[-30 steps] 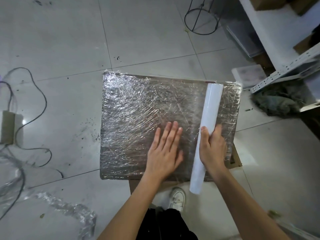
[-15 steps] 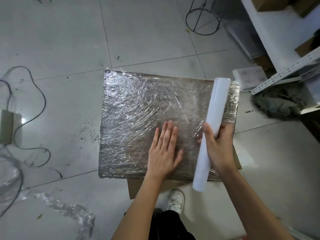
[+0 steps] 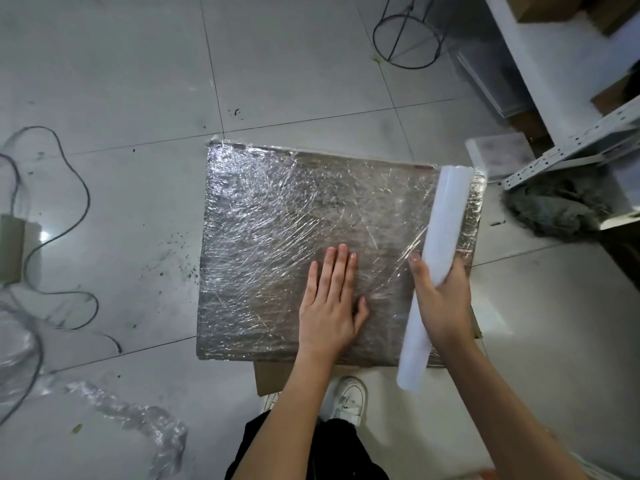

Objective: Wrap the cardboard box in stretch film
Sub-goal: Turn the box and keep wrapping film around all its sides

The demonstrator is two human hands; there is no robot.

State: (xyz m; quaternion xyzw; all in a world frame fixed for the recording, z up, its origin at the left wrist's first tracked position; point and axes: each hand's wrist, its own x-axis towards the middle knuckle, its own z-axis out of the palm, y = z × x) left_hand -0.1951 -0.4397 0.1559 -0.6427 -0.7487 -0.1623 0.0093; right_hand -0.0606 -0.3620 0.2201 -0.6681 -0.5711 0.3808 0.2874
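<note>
Now my left hand [image 3: 332, 306] presses flat on the film-covered cardboard box [image 3: 311, 237] at frame centre, while my right hand [image 3: 441, 299] grips the stretch film roll [image 3: 438, 268] at its right edge. Next, I judge: carry the roll over that edge, film taut.

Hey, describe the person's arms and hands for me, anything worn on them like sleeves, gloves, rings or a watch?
Both forearms are bare as far as the frame shows: no sleeves in view. The left hand and right hand have no gloves, and no rings, watch or wristband are visible on them. Fingernails look short and unpainted. Below the arms, dark clothing and a white sneaker show.
</note>
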